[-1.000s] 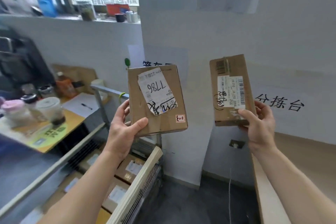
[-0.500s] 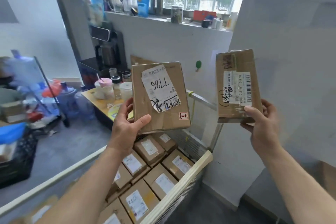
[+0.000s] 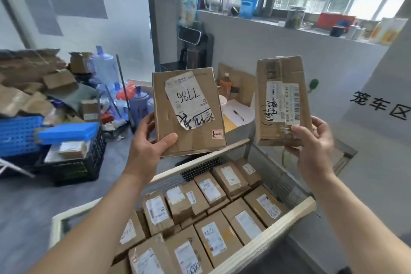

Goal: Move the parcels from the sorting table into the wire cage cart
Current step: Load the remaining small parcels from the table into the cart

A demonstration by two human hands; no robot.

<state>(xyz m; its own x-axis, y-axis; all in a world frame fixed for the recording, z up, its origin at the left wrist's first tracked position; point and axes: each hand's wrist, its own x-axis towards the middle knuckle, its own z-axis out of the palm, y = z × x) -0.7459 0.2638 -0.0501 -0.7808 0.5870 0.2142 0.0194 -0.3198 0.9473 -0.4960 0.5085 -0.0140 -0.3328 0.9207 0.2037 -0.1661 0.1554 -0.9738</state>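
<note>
The wide box (image 3: 189,111), labelled 7786, and the narrow box (image 3: 281,100) were both in the air above the far end of the cart (image 3: 266,236). Each stood nearly upright with its label facing the camera, and neither touched the other or the cart.

The left hand (image 3: 149,142) pinched the wide box at its lower left corner, with the thumb flat across the front and the fingers curled behind the edge. The right hand (image 3: 311,142) pinched the narrow box at its lower right, with the thumb on the front and the fingers wrapped behind and under the bottom.

Each box was carried by one corner in a single hand, so they were probably light. The cardboard looked stiff but worn, with dented edges and wrinkled tape. The wide box's label was torn and lifting at its lower edge, so that was a poor place to press. The glossy tape on the narrow box was likely slick, and bare cardboard along the edges seemed the surer hold. For laying a box flat, a grip across its two long sides would probably steady it better than a corner pinch.

Inside the cart, parcels (image 3: 212,238) lay flat and close-packed in rows, labels up. No free slot could be made out.

Just beyond the cart stood a desk with a pen (image 3: 238,115) on paper. Left of the cart, across the floor, sat a black crate (image 3: 73,169), water jugs (image 3: 104,69) and a heap of cardboard (image 3: 29,82).
</note>
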